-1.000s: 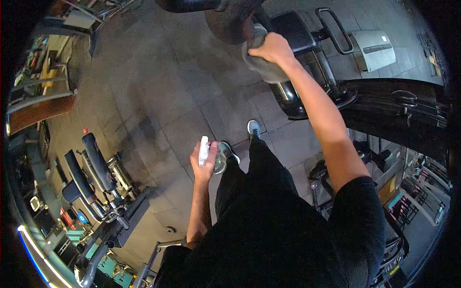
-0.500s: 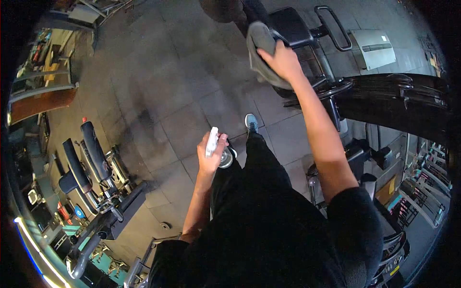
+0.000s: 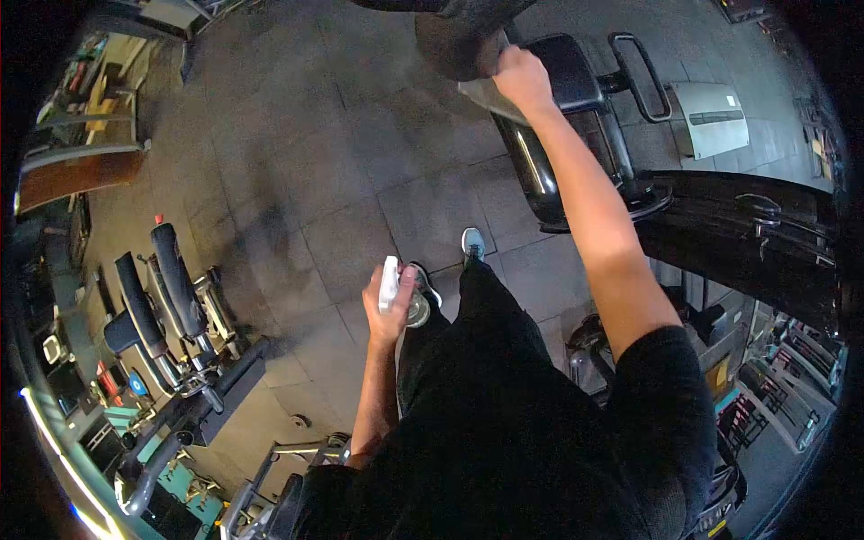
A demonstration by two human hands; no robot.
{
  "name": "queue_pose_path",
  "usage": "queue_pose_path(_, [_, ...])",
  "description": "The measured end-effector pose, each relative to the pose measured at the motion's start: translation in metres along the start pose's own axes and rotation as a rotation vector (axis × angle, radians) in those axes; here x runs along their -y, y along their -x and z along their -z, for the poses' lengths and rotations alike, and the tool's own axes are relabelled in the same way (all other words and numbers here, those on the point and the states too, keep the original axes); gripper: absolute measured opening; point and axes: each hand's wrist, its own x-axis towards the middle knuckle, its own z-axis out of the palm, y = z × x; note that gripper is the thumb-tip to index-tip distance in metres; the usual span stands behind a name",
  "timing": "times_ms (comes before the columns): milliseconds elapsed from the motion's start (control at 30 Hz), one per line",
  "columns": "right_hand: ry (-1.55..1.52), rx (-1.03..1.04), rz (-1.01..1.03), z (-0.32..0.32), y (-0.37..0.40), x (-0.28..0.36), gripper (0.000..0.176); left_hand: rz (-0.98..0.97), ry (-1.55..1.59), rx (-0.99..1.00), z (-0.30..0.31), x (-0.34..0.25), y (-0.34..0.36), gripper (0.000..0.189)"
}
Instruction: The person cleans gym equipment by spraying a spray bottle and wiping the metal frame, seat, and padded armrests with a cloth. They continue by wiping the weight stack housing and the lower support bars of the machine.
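Observation:
My left hand [image 3: 376, 310] is wrapped round a spray bottle with a white trigger head [image 3: 389, 283] and a clear body, held low in front of my legs. Stretched far forward, my right hand [image 3: 526, 81] is closed on a grey cloth [image 3: 486, 95], of which only part shows. The cloth is at the dark rounded pad [image 3: 441, 47] of an exercise machine; my fingers hide where exactly they touch. Just right of that hand is the machine's black padded seat [image 3: 567, 70].
A looped black handle [image 3: 643, 76] juts beside the seat, above a black machine beam [image 3: 729, 207] on the right. A silver panel box [image 3: 711, 120] stands beyond. Another padded machine [image 3: 171, 306] is on the left, over dark floor tiles [image 3: 297, 153].
My right hand has moved forward and slightly left with the cloth, up to the rounded pad. The view has shifted a little. My left hand still holds the spray bottle.

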Motion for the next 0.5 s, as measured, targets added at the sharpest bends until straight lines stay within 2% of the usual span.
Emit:
queue_pose_path(133, [0.032, 0.051, 0.411, -0.12, -0.11, -0.093, 0.049, -0.02, 0.102, -0.005, -0.006, -0.015, -0.006, 0.024])
queue_pose_path(200, [-0.097, 0.057, 0.259, -0.081, -0.084, -0.06, 0.051, -0.063, 0.108, 0.009, -0.009, -0.02, -0.004, 0.025])
queue_pose_path(233, [-0.226, 0.074, 0.107, -0.055, -0.062, -0.041, 0.055, -0.093, 0.115, 0.023, -0.009, -0.021, -0.003, 0.025])
queue_pose_path(267, [-0.226, 0.086, 0.096, -0.033, -0.037, -0.029, 0.055, -0.081, 0.11, 0.031, -0.006, -0.023, 0.001, 0.025])
queue_pose_path(333, [-0.365, 0.074, -0.087, 0.016, 0.017, -0.017, 0.061, -0.085, 0.049, 0.089, -0.005, -0.026, 0.004, 0.024])
queue_pose_path(400, [-0.533, 0.154, -0.142, 0.051, 0.077, -0.025, 0.064, -0.062, 0.097, 0.121, -0.006, -0.019, 0.006, 0.024])
queue_pose_path(433, [-0.588, 0.102, -0.119, 0.059, 0.106, -0.027, 0.069, -0.03, 0.135, 0.136, -0.007, -0.015, 0.007, 0.024])
queue_pose_path(467, [-0.66, 0.146, -0.1, 0.092, 0.138, -0.009, 0.066, -0.036, 0.139, 0.144, -0.005, -0.012, 0.008, 0.024])
queue_pose_path(500, [-0.508, 0.011, -0.012, 0.086, 0.167, -0.009, 0.062, -0.042, 0.102, 0.163, -0.004, -0.009, 0.007, 0.024])
